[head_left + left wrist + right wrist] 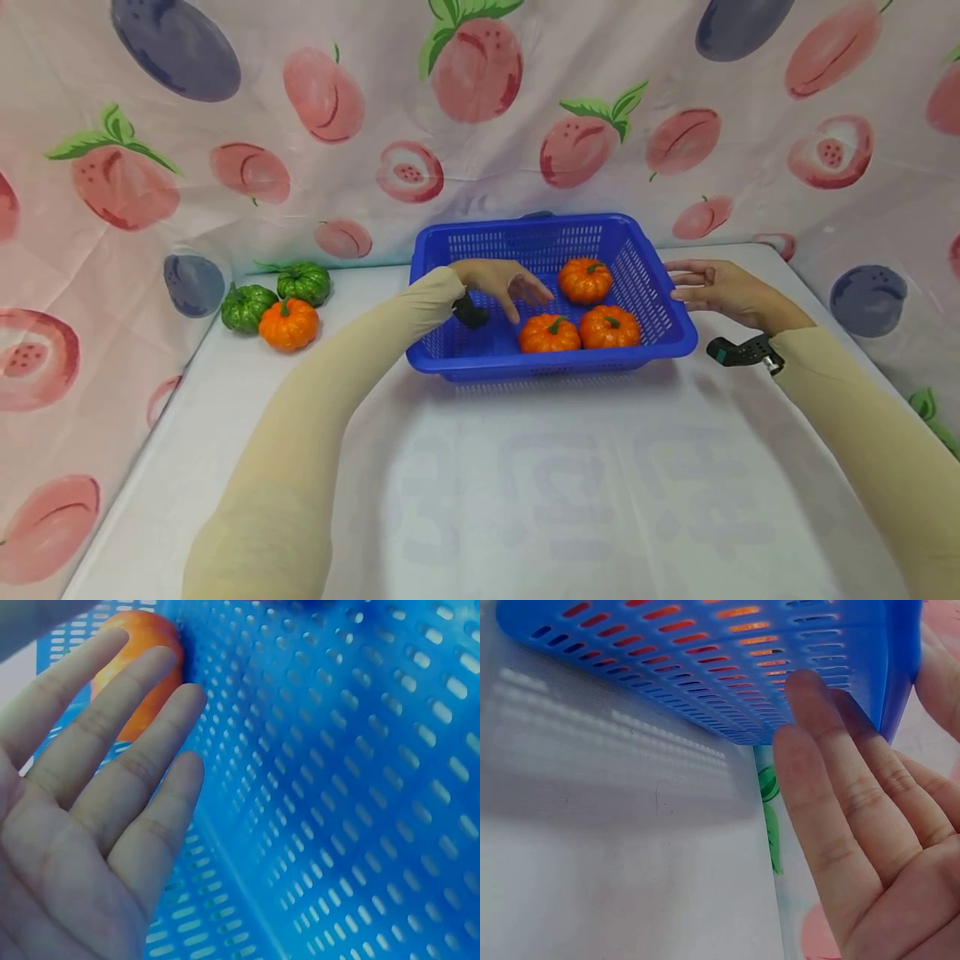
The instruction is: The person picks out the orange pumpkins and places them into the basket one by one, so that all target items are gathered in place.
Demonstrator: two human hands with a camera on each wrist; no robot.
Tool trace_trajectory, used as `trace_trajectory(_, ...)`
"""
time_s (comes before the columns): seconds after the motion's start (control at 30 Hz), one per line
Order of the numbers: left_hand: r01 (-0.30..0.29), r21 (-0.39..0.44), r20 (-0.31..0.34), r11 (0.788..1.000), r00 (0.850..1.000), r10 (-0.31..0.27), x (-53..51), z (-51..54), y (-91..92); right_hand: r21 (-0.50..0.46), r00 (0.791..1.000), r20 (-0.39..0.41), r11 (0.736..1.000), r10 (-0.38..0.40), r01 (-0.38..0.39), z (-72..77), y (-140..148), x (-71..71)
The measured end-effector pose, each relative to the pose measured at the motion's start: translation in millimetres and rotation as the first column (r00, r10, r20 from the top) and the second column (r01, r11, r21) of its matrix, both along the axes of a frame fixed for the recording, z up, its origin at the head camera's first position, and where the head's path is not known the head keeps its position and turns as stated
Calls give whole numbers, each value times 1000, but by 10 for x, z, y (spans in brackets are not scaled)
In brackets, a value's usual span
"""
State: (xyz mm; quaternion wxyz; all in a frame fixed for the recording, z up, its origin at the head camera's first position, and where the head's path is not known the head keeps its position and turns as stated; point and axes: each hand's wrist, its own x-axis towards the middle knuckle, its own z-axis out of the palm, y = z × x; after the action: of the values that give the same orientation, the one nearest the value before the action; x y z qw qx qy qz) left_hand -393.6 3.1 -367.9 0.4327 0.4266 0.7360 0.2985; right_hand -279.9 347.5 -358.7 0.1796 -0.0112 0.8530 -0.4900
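Plastic basket (480, 363): bumping could roll orange pumpkins (610, 327)
Left hand (501, 279): fingers apart, empty
Right hand (723, 292): fingers apart, beside basket

Seemingly a makeshift tabletop set: fruit-print cloth backdrop (480, 167) around a white table (570, 483).

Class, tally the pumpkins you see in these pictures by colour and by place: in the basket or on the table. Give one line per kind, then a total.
Orange pumpkins in the basket: 3, inside the blue basket
Orange pumpkin on the table: 1
Green pumpkins on the table: 2
Total: 6
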Motion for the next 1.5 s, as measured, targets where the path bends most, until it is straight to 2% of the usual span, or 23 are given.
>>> trace_trajectory(0.23,-42,0,-27,999,999,42,-24,57,-69,16,1000,-2,1000,7,-7,-5,-5,-9)
trace_trajectory(0.57,-82,3,-52,997,995,82,13,170,-160,14,1000,2,1000,16,-16,-12,7,-6)
trace_trajectory(0.83,-97,8,-49,995,994,97,68,272,-258,40,1000,-2,999,17,-17,-12,-7,8)
trace_trajectory(1.2,-127,36,-116,991,985,130,112,422,-436,24,1000,-8,999,21,-21,-8,2,2)
trace_trajectory(1.5,-172,55,-135,984,975,178,184,573,-584,34,1000,-7,999,21,-21,-25,4,-16)
